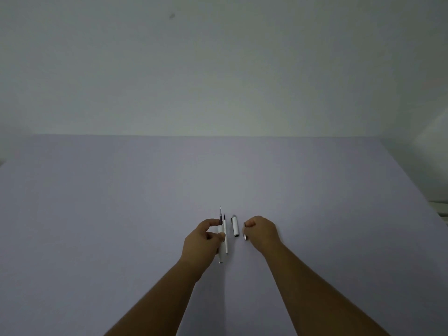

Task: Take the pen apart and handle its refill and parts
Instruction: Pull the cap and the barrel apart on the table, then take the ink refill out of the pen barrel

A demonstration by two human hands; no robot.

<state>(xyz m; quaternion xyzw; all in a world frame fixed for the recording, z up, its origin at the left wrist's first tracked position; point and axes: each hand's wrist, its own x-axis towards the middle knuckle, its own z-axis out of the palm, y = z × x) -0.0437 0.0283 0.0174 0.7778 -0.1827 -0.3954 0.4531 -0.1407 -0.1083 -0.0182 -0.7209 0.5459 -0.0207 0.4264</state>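
My left hand (202, 241) grips a white pen barrel (220, 255) with a dark refill tip (220, 214) sticking out of its far end. Just right of it a second thin white refill (225, 235) lies on the table, pointing away from me. The white pen cap (235, 226) with a grey end lies further right, on its own. My right hand (263, 232) is closed around a small silver metal part (245, 236), whose end shows at the fingertips. Both hands rest low on the table, a short gap apart.
The pale lilac table surface (145, 202) stretches wide around the hands, with its far edge meeting a plain white wall (218, 69). At the far right edge a white object (440, 209) sits beyond the table.
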